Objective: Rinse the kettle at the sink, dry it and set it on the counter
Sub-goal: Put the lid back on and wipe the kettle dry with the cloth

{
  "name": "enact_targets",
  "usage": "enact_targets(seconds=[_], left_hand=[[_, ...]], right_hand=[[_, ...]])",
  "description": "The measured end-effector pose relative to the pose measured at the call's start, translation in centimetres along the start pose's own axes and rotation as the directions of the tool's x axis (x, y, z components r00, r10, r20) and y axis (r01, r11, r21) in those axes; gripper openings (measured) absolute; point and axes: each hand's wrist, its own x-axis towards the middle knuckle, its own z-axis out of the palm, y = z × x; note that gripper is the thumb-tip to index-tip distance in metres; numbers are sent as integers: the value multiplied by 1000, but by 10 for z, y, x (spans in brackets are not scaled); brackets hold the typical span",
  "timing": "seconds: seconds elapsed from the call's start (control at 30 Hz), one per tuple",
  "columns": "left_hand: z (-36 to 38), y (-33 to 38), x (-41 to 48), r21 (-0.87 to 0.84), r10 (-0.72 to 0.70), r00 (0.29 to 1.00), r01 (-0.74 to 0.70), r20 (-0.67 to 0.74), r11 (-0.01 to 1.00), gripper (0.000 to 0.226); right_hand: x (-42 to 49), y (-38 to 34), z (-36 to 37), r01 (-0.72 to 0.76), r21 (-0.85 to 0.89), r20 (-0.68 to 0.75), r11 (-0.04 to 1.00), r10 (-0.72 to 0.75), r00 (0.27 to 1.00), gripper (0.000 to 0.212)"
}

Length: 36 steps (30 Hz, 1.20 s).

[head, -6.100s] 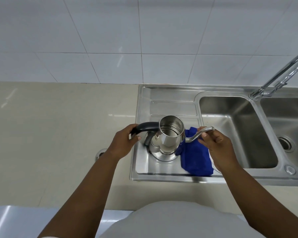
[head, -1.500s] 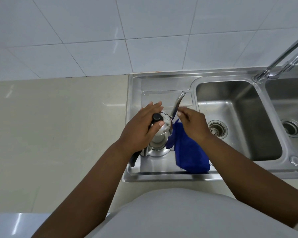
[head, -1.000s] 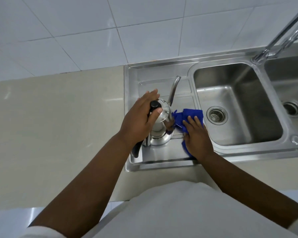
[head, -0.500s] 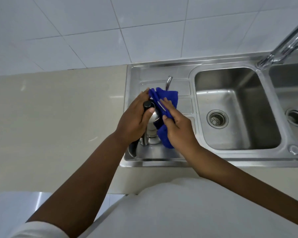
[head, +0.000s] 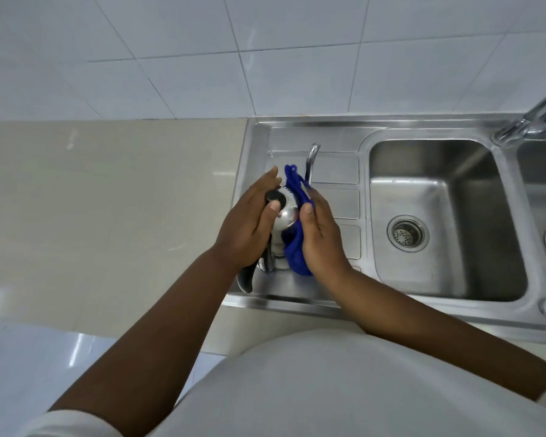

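Counter [head: 108, 190] at far left: beige, bare, glossy. This is where the kettle ends up; not there yet.

Your left hand [head: 249, 228] lies over the kettle [head: 286, 212], fingers curled across its lid with the thumb against the black lid knob [head: 274, 196], steadying rather than lifting. The kettle stands upright on the steel drainboard [head: 334, 181], its dark handle [head: 246, 279] pointing toward you and its gooseneck spout [head: 311, 160] rising on the far side.

Your right hand [head: 319, 238] presses a blue cloth [head: 293, 250] flat against the kettle's right flank, fingers extended and closed around the fabric. Judged stage: drying, mid-wipe.

Further right, the sink basin [head: 448, 190] with its drain strainer [head: 407, 234], then the faucet [head: 530, 121] at the edge. No water seen running.

Risks from here:
- The cloth's top edge sits bunched just beside the spout base; a hard pull could snag there and tip the kettle.
- The wet steel drainboard offers little grip; sideways wiping force may slide the base toward the basin.
- The lid is held by palm pressure only; ease off and it may shift.
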Motion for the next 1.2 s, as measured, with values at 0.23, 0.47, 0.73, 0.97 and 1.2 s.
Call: enact_targets(seconds=[0.23,0.47,0.73,0.97,1.2], left_hand=[[6,1,-2,-48,-9,1000,7,-26,999,39],[12,-1,-3,-19,-72,993,70,-91,997,51],[17,4,-4,-51,-51,988,44,-144,998,41],[22,9,-5,-59,-66,975,55,-210,997,30],[29,10,-10,-40,-189,944,185,-272,982,49]], right_hand=[[-7,19,7,442,-339,121,830,-428,896,55],[-2,59,0,-208,110,3,972,209,978,52],[-2,-3,22,86,-85,-62,993,-92,994,49],[5,41,15,253,-179,-57,951,-267,962,50],[6,61,10,-352,230,-115,907,385,916,52]])
